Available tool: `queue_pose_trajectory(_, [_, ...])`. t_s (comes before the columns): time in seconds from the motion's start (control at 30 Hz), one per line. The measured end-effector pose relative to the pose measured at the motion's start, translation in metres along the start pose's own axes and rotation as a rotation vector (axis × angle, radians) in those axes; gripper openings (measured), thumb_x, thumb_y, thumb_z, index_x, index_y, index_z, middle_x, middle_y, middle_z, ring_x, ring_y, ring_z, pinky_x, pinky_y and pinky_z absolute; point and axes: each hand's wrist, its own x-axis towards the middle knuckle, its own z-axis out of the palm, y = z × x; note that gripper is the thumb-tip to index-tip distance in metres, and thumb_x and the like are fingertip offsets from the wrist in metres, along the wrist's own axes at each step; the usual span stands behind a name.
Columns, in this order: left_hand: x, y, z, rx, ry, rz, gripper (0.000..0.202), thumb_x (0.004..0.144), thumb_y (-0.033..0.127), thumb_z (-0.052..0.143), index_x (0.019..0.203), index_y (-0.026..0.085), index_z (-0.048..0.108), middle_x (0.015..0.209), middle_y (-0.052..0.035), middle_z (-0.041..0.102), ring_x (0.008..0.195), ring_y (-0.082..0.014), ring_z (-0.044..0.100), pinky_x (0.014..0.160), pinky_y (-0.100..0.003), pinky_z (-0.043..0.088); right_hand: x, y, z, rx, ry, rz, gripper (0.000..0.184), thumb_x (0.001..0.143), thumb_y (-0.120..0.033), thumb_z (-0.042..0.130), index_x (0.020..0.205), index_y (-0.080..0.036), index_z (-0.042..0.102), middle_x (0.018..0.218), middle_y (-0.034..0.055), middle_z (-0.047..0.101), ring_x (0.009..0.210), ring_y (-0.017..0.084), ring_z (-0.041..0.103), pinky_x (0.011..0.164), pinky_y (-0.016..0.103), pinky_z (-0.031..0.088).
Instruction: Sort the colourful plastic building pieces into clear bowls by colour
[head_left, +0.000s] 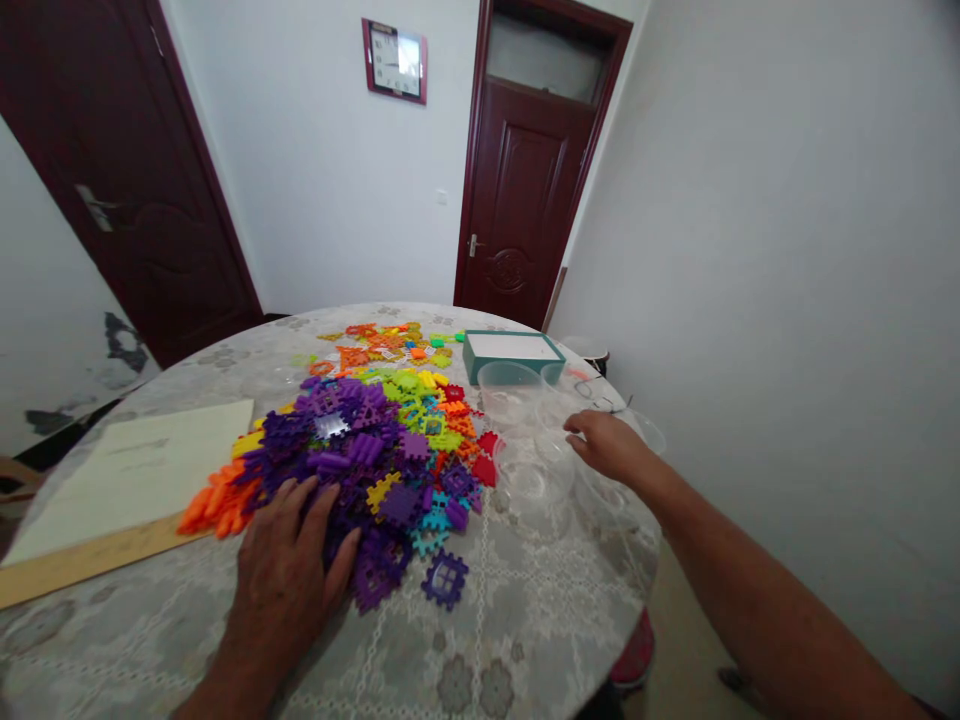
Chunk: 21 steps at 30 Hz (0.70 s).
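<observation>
A heap of flat plastic building pieces point(375, 440) in purple, green, orange, red and yellow lies on a round table point(525, 620) with a pale patterned cloth. My left hand point(289, 565) rests flat, fingers spread, on the purple pieces at the heap's near edge. My right hand point(607, 445) reaches to the right side and touches a group of clear plastic cups point(536, 470); its fingers curl down onto a cup rim. One loose purple piece point(445, 578) lies alone near the front.
A teal box with a white top point(511, 352) stands behind the cups. A pale board point(127, 480) lies at the table's left. Orange rods point(217, 505) sit beside it. Two dark red doors point(525, 190) and a wall clock point(395, 60) are behind.
</observation>
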Motion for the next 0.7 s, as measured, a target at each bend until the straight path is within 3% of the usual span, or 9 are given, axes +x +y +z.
queue_pose_trajectory(0.1, [-0.001, 0.0, 0.0, 0.002, -0.011, -0.009, 0.058, 0.093, 0.037, 0.063, 0.147, 0.022, 0.048, 0.147, -0.02, 0.052, 0.145, -0.0432, 0.044, 0.119, -0.065, 0.037, -0.026, -0.019, -0.007, 0.066, 0.089, -0.112, 0.028, 0.102, -0.033, 0.055, 0.118, -0.018, 0.073, 0.117, 0.0127, 0.075, 0.11, 0.025, 0.069, 0.099, 0.035, 0.049])
queue_pose_trajectory(0.2, [-0.001, 0.001, 0.0, 0.003, -0.019, -0.013, 0.058, 0.094, 0.037, 0.063, 0.148, 0.021, 0.048, 0.148, -0.0207, 0.051, 0.146, -0.0433, 0.044, 0.119, -0.066, 0.037, -0.05, -0.046, -0.008, 0.087, 0.052, -0.209, 0.031, 0.101, -0.041, 0.061, 0.122, -0.021, 0.071, 0.12, 0.0114, 0.073, 0.111, 0.026, 0.068, 0.099, 0.037, 0.05])
queue_pose_trajectory(0.27, [-0.002, 0.001, 0.0, 0.003, -0.024, -0.017, 0.058, 0.094, 0.038, 0.063, 0.147, 0.021, 0.048, 0.149, -0.0203, 0.051, 0.146, -0.0429, 0.043, 0.119, -0.066, 0.037, -0.06, -0.064, -0.005, 0.048, 0.001, -0.205, 0.027, 0.101, -0.037, 0.061, 0.12, -0.022, 0.072, 0.12, 0.0111, 0.072, 0.111, 0.026, 0.067, 0.095, 0.037, 0.052])
queue_pose_trajectory(0.4, [-0.002, 0.002, -0.002, -0.002, -0.03, -0.028, 0.057, 0.094, 0.037, 0.064, 0.147, 0.022, 0.048, 0.15, -0.0193, 0.05, 0.148, -0.042, 0.042, 0.12, -0.064, 0.036, -0.063, -0.084, 0.006, -0.037, -0.04, -0.131, 0.022, 0.104, -0.025, 0.053, 0.109, -0.021, 0.074, 0.113, 0.0107, 0.072, 0.106, 0.024, 0.068, 0.086, 0.033, 0.052])
queue_pose_trajectory(0.7, [-0.002, 0.005, -0.005, 0.005, -0.04, -0.025, 0.058, 0.093, 0.035, 0.064, 0.148, 0.022, 0.048, 0.15, -0.0206, 0.051, 0.147, -0.0433, 0.043, 0.118, -0.065, 0.037, -0.053, -0.091, 0.033, -0.093, 0.028, -0.094, 0.023, 0.105, -0.023, 0.048, 0.103, -0.022, 0.072, 0.105, 0.01, 0.073, 0.102, 0.024, 0.066, 0.086, 0.032, 0.053])
